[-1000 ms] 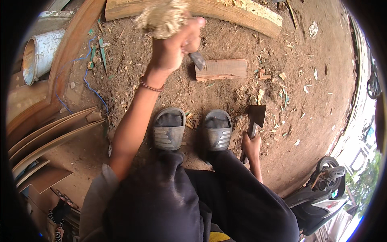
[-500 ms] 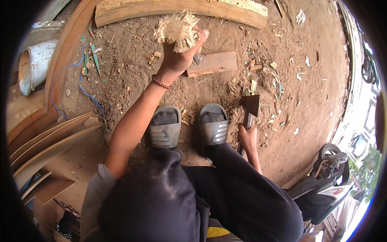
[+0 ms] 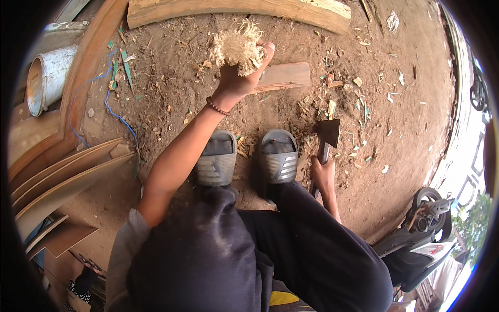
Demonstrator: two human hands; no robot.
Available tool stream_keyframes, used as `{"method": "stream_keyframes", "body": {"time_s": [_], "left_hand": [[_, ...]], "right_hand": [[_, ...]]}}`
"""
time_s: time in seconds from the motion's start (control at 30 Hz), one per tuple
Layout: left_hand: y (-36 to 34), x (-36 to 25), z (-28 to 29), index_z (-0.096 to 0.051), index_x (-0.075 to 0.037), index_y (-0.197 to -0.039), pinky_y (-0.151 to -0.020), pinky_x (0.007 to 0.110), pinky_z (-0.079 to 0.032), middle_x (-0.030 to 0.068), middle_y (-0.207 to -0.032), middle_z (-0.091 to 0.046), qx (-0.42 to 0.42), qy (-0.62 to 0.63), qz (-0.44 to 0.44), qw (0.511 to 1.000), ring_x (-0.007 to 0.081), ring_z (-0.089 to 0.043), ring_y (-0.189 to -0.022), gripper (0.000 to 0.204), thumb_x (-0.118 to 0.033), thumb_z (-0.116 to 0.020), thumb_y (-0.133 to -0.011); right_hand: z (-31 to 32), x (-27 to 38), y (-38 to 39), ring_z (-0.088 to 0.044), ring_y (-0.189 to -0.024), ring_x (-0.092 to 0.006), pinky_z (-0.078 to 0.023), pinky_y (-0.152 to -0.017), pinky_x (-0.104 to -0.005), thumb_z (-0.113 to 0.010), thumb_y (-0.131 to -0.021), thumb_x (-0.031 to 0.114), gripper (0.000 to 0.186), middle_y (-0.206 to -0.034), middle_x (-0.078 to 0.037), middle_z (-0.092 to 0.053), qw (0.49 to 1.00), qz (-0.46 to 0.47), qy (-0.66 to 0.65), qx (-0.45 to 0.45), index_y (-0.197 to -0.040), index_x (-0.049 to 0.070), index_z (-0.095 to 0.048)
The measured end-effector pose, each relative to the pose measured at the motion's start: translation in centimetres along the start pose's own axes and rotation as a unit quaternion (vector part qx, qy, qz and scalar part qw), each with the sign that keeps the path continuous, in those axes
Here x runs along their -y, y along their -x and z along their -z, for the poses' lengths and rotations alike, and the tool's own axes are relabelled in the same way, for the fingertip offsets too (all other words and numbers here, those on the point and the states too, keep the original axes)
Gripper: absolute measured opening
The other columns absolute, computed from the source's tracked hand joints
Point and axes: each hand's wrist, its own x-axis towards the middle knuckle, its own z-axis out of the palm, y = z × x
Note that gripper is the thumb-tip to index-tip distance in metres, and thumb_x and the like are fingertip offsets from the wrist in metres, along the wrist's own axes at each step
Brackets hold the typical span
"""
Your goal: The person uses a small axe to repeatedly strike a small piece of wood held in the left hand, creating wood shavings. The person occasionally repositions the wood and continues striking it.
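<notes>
My left hand (image 3: 241, 75) is closed around a tool with a shaggy, pale frayed head (image 3: 236, 47); its lower end is hidden by my hand. Just beyond that hand, a short board (image 3: 286, 75) lies on the dirt. My right hand (image 3: 322, 174) grips the handle of a hatchet (image 3: 327, 132), held low beside my right sandal (image 3: 278, 161), dark flat head uppermost.
A long split timber (image 3: 239, 13) lies across the top. At left are a rusty white pipe (image 3: 52, 78), leaning sheets of board (image 3: 67, 182) and blue cord (image 3: 119, 119). Wood chips litter the dirt (image 3: 395, 130). A motorbike (image 3: 426, 223) stands at lower right.
My left hand and frayed tool shifted a little right and downward in the view; the tool's dark lower end, visible a second ago, is now hidden. My right hand still holds the hatchet low.
</notes>
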Motion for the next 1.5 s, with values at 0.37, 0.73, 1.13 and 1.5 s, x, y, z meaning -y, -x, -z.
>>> {"method": "stream_keyframes", "body": {"time_s": [0.37, 0.73, 1.13, 1.5], "left_hand": [[1.2, 1.1, -2.5, -0.052, -0.01, -0.081, -0.049, 0.027, -0.034, 0.0, -0.067, -0.05, -0.066, 0.048, -0.112, 0.99, 0.0104, -0.043, -0.057, 0.015, -0.017, -0.06, -0.091], [2.0, 0.6, -4.6, -0.062, -0.006, -0.098, -0.076, 0.042, -0.052, 0.0131, -0.089, -0.063, -0.017, 0.0, -0.092, 0.996, 0.0306, -0.063, -0.085, 0.05, -0.025, -0.081, -0.056], [0.8, -2.0, -4.9, -0.056, -0.008, -0.083, -0.062, 0.044, -0.052, 0.0132, -0.066, -0.06, 0.067, 0.014, -0.021, 0.997, 0.0359, -0.064, -0.067, 0.029, -0.017, -0.071, -0.061], [1.9, -2.1, -5.2, -0.059, -0.008, -0.092, -0.062, 0.042, -0.053, 0.011, -0.066, -0.062, 0.067, -0.049, -0.076, 0.994, 0.0318, -0.066, -0.065, 0.037, -0.021, -0.074, -0.062]], "right_hand": [[0.1, -0.1, -0.2, -0.053, -0.045, -0.0139, -0.042, -0.044, -0.0319, -0.061, -0.083, 0.019, 0.026, -0.051, -0.005, -0.053, 1.0, 0.007, 0.0, 0.006, -0.065, 0.001, -0.054], [4.0, 9.2, 5.5, -0.045, -0.042, -0.0115, -0.036, -0.039, -0.0286, -0.059, -0.087, 0.025, 0.031, -0.05, -0.001, -0.045, 0.998, -0.004, -0.057, 0.016, -0.065, 0.006, -0.049], [6.2, 18.1, 10.3, -0.041, -0.039, -0.014, -0.033, -0.034, -0.0284, -0.043, -0.088, 0.072, 0.064, -0.057, -0.002, -0.043, 0.964, 0.207, -0.15, 0.078, -0.098, 0.009, -0.048], [4.0, 19.1, 12.5, -0.042, -0.041, -0.0138, -0.033, -0.036, -0.0272, -0.048, -0.093, 0.061, 0.053, -0.06, -0.003, -0.046, 0.977, 0.17, -0.127, -0.005, -0.098, 0.008, -0.05]]}}
